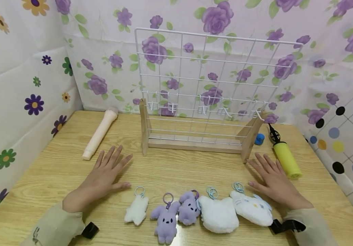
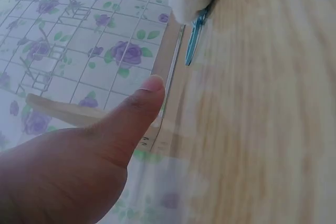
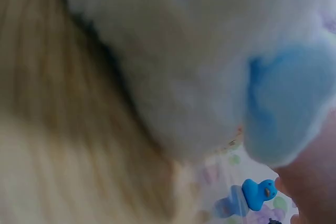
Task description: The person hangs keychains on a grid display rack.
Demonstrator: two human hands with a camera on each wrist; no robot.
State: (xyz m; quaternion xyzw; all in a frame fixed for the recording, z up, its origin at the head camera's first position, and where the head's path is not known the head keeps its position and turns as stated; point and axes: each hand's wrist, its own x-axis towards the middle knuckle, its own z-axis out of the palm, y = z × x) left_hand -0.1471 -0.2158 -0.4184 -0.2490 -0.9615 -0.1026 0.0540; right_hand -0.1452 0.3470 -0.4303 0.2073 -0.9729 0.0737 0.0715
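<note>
Flat on the table with fingers spread lies my left hand point(image 1: 104, 177), holding nothing; its thumb points toward a white star-shaped plush keychain point(image 1: 137, 209). My right hand point(image 1: 273, 181) also rests palm down, fingers spread, beside a white plush cat-face keychain point(image 1: 253, 208) with a blue bow. Between the hands sit a purple plush keychain with long ears point(image 1: 166, 223), a second purple one point(image 1: 189, 209) and a white plush keychain point(image 1: 219, 215) seen from its plain side. In the right wrist view white plush point(image 3: 173, 51) fills much of the picture, hiding most of the hand.
Behind the hands a white wire grid rack point(image 1: 195, 116) with several hooks stands on wooden feet. A pale microphone-shaped object point(image 1: 101, 133) lies left. On the right are a yellow hand pump point(image 1: 287, 160) and a small blue duck point(image 1: 259, 139). Floral cloth point(image 1: 112, 68) backs the table.
</note>
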